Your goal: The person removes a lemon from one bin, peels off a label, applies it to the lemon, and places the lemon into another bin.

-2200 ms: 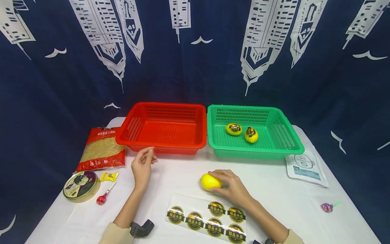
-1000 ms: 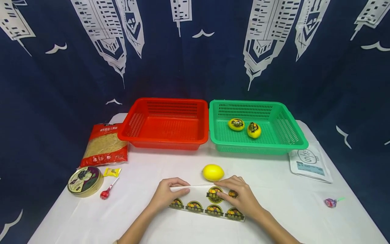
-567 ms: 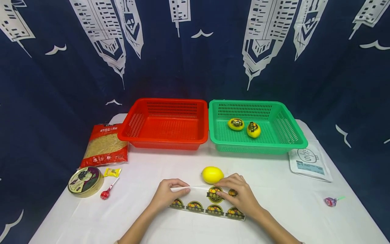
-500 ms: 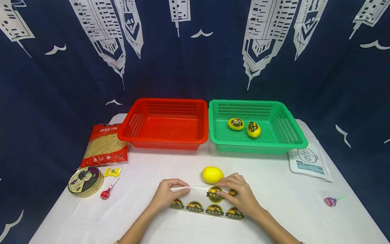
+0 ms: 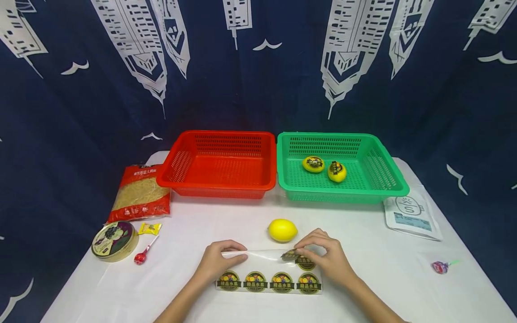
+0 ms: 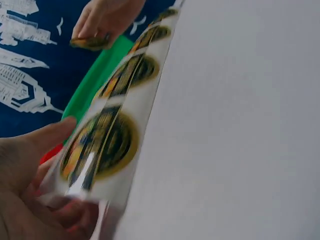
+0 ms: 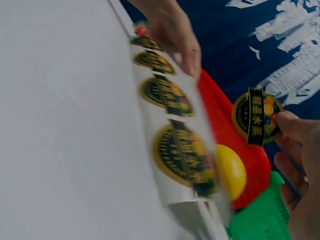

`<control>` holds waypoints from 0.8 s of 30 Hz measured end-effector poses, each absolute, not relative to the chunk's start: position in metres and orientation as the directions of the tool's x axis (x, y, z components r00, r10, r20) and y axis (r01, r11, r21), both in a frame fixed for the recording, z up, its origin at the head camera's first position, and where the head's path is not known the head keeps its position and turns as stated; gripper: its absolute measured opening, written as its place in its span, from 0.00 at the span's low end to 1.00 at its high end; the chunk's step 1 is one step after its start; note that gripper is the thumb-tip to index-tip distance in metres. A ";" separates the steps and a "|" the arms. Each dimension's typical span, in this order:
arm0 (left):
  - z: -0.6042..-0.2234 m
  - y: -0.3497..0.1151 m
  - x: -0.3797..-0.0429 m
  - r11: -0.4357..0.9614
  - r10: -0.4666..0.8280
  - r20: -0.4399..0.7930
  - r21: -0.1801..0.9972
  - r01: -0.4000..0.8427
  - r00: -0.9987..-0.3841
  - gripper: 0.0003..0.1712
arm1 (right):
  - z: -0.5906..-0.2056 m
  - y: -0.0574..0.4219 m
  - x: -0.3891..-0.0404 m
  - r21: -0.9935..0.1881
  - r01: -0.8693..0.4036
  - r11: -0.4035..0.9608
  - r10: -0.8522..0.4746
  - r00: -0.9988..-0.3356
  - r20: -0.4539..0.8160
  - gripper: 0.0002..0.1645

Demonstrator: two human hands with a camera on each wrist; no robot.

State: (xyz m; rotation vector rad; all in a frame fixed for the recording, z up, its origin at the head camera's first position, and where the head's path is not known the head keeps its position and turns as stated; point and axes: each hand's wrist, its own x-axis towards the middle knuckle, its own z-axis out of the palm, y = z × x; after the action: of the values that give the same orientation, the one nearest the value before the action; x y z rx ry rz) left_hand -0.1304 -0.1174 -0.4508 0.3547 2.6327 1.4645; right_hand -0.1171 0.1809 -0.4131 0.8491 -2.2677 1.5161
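Observation:
My left hand (image 5: 222, 260) pinches the left end of a glossy sticker sheet (image 5: 264, 262) by its far edge. Along the near edge runs a row of round black-and-gold fruit stickers. Between thumb and fingertips, my right hand (image 5: 325, 255) pinches one round sticker (image 7: 257, 117), which stands clear of the backing in the right wrist view. Another sticker (image 5: 305, 263) stays on the sheet, partly under that hand. A plain yellow lemon (image 5: 282, 230) lies just beyond the sheet, touched by neither hand.
A red basket (image 5: 226, 190) stands beside a green basket (image 5: 343, 194), which holds two stickered lemons (image 5: 337, 172). At left are a pasta bag (image 5: 141, 193), round tin (image 5: 114, 241), yellow candy (image 5: 149, 228) and red lollipop (image 5: 140, 258). At right lie a white pouch (image 5: 412, 215) and purple lollipop (image 5: 440, 267).
My right hand set the lemon down and both hands took the sticker sheet. Since then the right hand has lifted one sticker from its backing, moving slightly right; the left shifted slightly left.

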 end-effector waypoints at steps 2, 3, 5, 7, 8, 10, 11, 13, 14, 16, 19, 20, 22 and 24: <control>-0.445 -0.122 -0.133 0.567 0.253 0.046 0.802 0.187 -0.966 0.19 | -0.402 0.187 -0.116 -0.780 -0.533 0.328 -0.265 -0.844 0.465 0.10; -0.440 -0.123 -0.136 0.594 0.251 0.068 0.777 0.209 -0.966 0.21 | -0.399 0.191 -0.117 -0.788 -0.501 0.359 -0.240 -0.865 0.440 0.09; -0.428 -0.122 -0.143 0.638 0.248 0.111 0.729 0.249 -0.962 0.26 | -0.393 0.197 -0.119 -0.788 -0.455 0.414 -0.203 -0.890 0.407 0.08; -0.415 -0.115 -0.153 0.643 0.269 0.156 0.706 0.298 -0.950 0.28 | -0.390 0.201 -0.122 -0.786 -0.423 0.451 -0.177 -0.906 0.386 0.07; -0.410 -0.109 -0.159 0.635 0.290 0.168 0.703 0.320 -0.942 0.30 | -0.389 0.202 -0.124 -0.788 -0.407 0.461 -0.167 -0.912 0.374 0.06; -0.408 -0.094 -0.171 0.599 0.353 0.183 0.709 0.372 -0.917 0.32 | -0.385 0.203 -0.128 -0.796 -0.376 0.474 -0.161 -0.926 0.342 0.06; -0.411 -0.086 -0.177 0.574 0.389 0.192 0.715 0.400 -0.901 0.34 | -0.384 0.203 -0.130 -0.801 -0.365 0.474 -0.160 -0.930 0.329 0.05; -0.421 -0.071 -0.188 0.513 0.452 0.203 0.738 0.439 -0.869 0.37 | -0.383 0.201 -0.134 -0.816 -0.347 0.461 -0.168 -0.938 0.304 0.05; -0.427 -0.064 -0.193 0.488 0.475 0.203 0.748 0.449 -0.856 0.39 | -0.384 0.200 -0.137 -0.828 -0.337 0.448 -0.175 -0.941 0.289 0.05; -0.440 -0.056 -0.199 0.434 0.510 0.211 0.774 0.461 -0.834 0.42 | -0.389 0.199 -0.143 -0.844 -0.333 0.420 -0.199 -0.942 0.272 0.05; -0.457 -0.050 -0.203 0.380 0.530 0.207 0.809 0.449 -0.822 0.44 | -0.403 0.197 -0.155 -0.871 -0.299 0.390 -0.230 -0.948 0.222 0.05; -0.462 -0.049 -0.203 0.369 0.533 0.208 0.815 0.447 -0.820 0.44 | -0.407 0.197 -0.158 -0.876 -0.285 0.388 -0.238 -0.950 0.204 0.06; -0.470 -0.048 -0.203 0.350 0.538 0.212 0.824 0.445 -0.816 0.43 | -0.416 0.195 -0.164 -0.883 -0.259 0.391 -0.247 -0.954 0.171 0.07; -0.476 -0.047 -0.204 0.330 0.543 0.231 0.825 0.459 -0.807 0.41 | -0.420 0.192 -0.169 -0.887 -0.249 0.390 -0.252 -0.955 0.157 0.09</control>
State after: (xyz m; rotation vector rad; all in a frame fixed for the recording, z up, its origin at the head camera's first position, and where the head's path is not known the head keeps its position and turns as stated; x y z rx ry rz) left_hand -0.2041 -0.0467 -0.4758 0.9405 2.4907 1.4986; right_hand -0.1686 0.1922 -0.4199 0.4720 -2.6214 1.6711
